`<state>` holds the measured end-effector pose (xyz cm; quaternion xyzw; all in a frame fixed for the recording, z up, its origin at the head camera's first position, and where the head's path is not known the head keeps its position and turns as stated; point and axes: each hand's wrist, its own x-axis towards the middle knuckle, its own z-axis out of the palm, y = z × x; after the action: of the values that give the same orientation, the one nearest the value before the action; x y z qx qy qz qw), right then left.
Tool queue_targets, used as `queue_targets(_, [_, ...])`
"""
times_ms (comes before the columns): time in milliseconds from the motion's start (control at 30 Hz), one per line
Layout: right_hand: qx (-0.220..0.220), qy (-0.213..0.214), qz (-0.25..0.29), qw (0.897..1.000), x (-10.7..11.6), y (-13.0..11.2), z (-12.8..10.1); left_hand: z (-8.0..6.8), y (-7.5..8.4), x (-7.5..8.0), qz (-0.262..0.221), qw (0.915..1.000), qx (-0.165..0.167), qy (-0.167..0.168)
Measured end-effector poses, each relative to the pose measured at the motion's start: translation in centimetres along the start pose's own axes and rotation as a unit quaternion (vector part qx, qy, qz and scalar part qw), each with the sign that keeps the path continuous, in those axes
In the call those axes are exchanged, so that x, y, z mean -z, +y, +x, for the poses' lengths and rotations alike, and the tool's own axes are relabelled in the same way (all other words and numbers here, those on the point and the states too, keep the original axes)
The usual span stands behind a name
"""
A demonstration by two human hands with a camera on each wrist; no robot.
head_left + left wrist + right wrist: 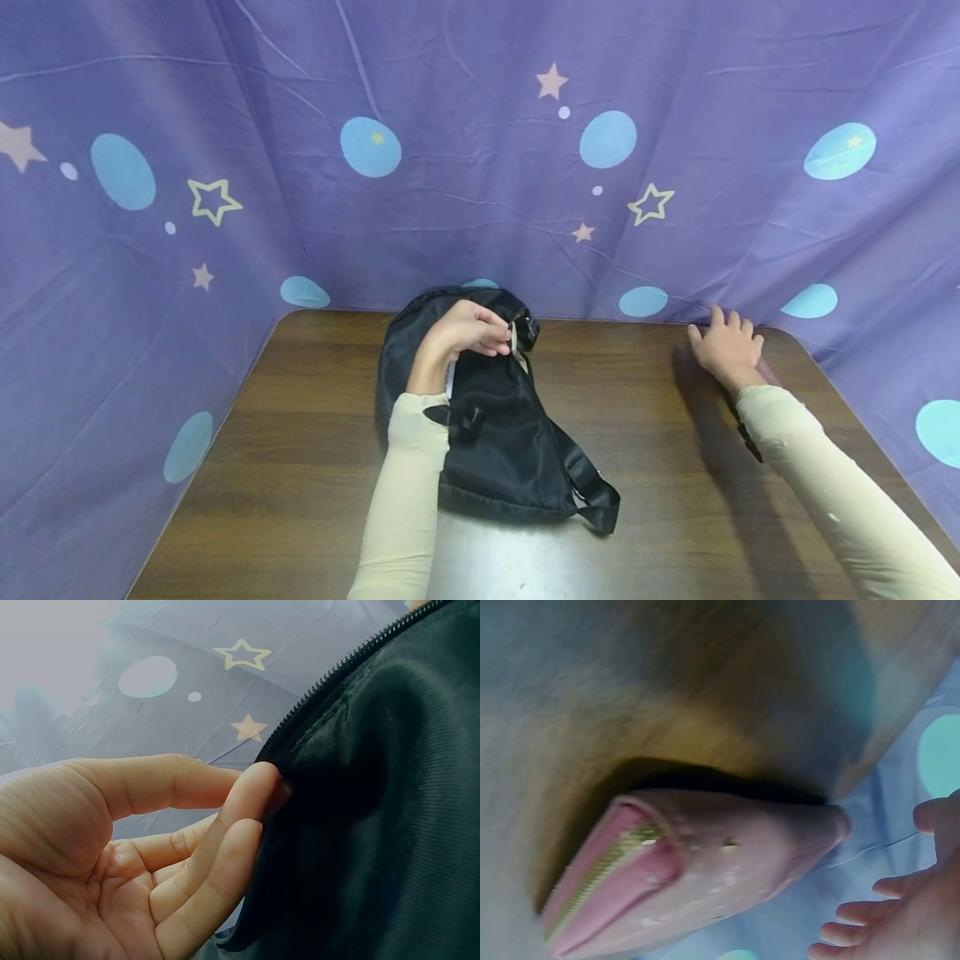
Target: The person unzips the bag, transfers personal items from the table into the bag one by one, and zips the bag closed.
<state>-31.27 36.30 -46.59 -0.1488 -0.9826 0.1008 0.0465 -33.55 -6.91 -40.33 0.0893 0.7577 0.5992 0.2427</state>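
Head view, bag: a black bag [495, 425] lies on the brown table [300, 467], near the middle and toward the far edge, one strap trailing toward me.
Head view, my left hand: my left hand [468, 332] rests on the top of the bag, fingers curled and pinching at a small pale tab by the zip.
Head view, my right hand: my right hand [726, 346] lies well apart to the right, near the table's far edge against the purple star-printed cloth [480, 167], fingers spread and fairly straight. A bit of pink shows at my wrist.
Left wrist view, grip: my thumb and fingers [251, 791] close together at the edge of the bag [390, 810], just under its zip teeth, nipping the black fabric. The cloth hangs behind.
Right wrist view, pouch: a pink pouch [697, 870] with a striped zip edge lies on the table right beside my right hand [900, 922].
Right wrist view, grip: my fingers are loose and apart, holding nothing; I cannot tell whether they touch the pouch.
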Motion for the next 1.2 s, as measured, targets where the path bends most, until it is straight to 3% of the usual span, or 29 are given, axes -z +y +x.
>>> queue_targets(433, [-0.062,-0.066,0.010,0.996,-1.0,2.8,-0.2,-0.1,0.1,0.1,-0.001,1.0000,0.002,0.002])
queue_targets(833, [-0.111,-0.143,0.049,0.982,0.1,4.2,-0.7,-0.1,-0.1,0.0,-0.005,1.0000,0.001,0.004])
queue_targets(1000, [-0.091,-0.165,0.075,0.979,1.2,4.7,-0.5,-0.1,-0.1,0.0,-0.010,0.9999,0.000,0.004])
queue_targets(1200, [0.010,-0.185,0.069,0.980,2.4,6.0,0.0,-0.1,-0.2,-0.1,-0.010,0.9999,-0.004,0.003])
